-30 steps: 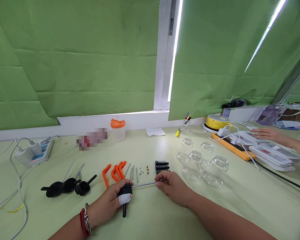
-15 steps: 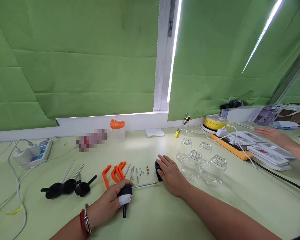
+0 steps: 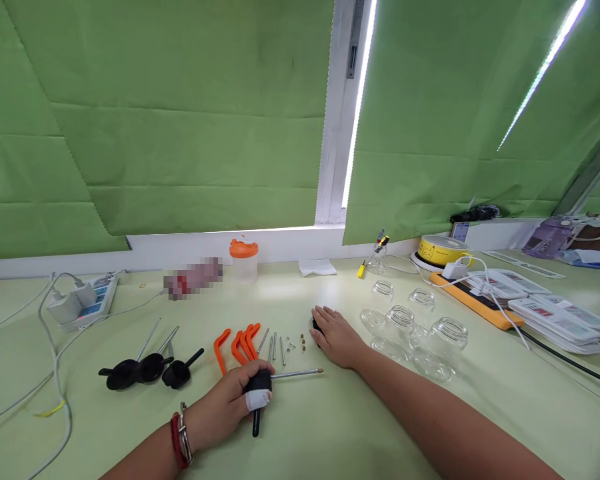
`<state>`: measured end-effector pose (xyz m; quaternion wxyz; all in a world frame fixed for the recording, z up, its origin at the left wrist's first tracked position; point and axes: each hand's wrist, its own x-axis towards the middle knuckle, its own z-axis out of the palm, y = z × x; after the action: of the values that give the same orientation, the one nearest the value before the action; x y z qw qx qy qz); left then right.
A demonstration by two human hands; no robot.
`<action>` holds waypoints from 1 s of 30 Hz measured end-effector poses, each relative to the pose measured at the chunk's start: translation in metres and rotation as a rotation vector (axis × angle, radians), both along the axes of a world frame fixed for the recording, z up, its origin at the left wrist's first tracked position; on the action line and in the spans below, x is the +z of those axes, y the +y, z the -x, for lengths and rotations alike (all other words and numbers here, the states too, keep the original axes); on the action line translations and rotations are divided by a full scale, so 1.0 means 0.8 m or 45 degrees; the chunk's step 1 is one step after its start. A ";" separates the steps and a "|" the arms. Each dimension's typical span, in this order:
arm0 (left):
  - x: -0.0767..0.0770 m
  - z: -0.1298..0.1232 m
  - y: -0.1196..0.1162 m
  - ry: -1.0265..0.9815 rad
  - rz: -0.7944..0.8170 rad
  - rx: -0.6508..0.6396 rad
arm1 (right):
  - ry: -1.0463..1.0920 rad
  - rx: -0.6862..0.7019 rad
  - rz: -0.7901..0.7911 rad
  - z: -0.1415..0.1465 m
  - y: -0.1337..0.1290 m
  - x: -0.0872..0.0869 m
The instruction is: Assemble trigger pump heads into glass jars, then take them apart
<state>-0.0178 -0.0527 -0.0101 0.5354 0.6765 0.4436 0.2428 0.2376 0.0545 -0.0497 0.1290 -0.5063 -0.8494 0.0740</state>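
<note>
My left hand, with a white bandage on the thumb, grips a black scoop-shaped part on the table. A thin metal rod sticks out of that part to the right, ending in a small brass tip. My right hand lies flat, fingers spread, over small black parts just beyond the rod's tip. Between the hands lie several loose metal pins, tiny screws and brass bits. Orange plastic hooks lie just above my left hand.
Three black scoops with rods lie at the left. Several empty glass jars stand right of my right hand. A power strip and cables are at far left. An orange-lidded cup, a yellow reel and stacked cards sit further back.
My right hand let go of the rod's end and moved up to lie flat over the small black parts. Another person's hand at the far right has left the view.
</note>
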 end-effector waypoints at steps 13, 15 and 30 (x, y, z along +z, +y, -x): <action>0.006 0.003 -0.013 -0.263 0.017 -0.048 | -0.049 0.155 -0.321 0.015 -0.023 0.024; 0.012 0.000 -0.021 -0.362 -0.018 -0.069 | -0.057 0.313 -0.347 0.038 -0.036 0.031; 0.031 0.008 -0.052 -0.278 -0.113 -0.123 | -0.205 0.692 -0.384 0.221 -0.046 0.021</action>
<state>-0.0240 -0.0942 0.0148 0.5611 0.6895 0.3386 0.3083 0.0609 0.0181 -0.0326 0.1104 -0.2401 -0.9625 -0.0613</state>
